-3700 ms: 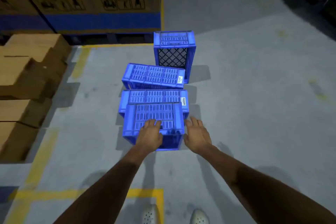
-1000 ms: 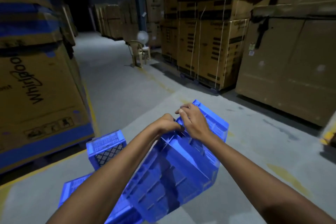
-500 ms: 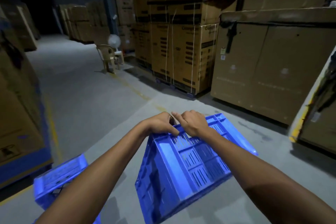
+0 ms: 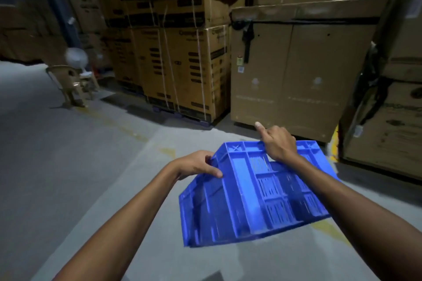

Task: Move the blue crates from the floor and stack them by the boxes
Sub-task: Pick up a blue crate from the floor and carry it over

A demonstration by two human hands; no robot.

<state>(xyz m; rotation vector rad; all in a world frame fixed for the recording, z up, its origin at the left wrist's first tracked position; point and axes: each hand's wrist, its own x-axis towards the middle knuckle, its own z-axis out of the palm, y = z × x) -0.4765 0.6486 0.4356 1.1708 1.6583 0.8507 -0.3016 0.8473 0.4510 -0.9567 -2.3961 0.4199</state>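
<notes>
Mid-carry here, with one blue ribbed plastic crate (image 4: 255,191) up off the grey concrete floor (image 4: 68,155), tilted and bottom-side up toward the camera, a short way in front of the big plain brown cardboard box (image 4: 294,70). Left hand (image 4: 196,166) wrapped around the crate's far-left corner, thumb on top and fingers tucked behind. Right hand (image 4: 277,142) hooked over the far rim nearer that box, index finger sticking out, so clamped but kind of loosely. No other crates in sight, so probably early-ish in the job, though can't say for sure. For doing this bit well: probably worth tucking that loose finger in and spreading the grip wider, since both hands bunched on one edge leaves the whole body of the crate hanging and free to swing. Leveling it out before setting down would likely help the stack sit flat. As for room, plenty of bare floor left of the brown box, out past the strapped stack of printed cartons (image 4: 180,64) toward the tan plastic chair (image 4: 70,84) and the white fan (image 4: 76,58) behind it. Tighter on the other side: a dark wooden-looking crate (image 4: 388,125) with a yellow edge guard (image 4: 335,141) stands just right of the box, so watch the crate's outer corner there. Open floor right along the box's base looks like the natural drop spot.
</notes>
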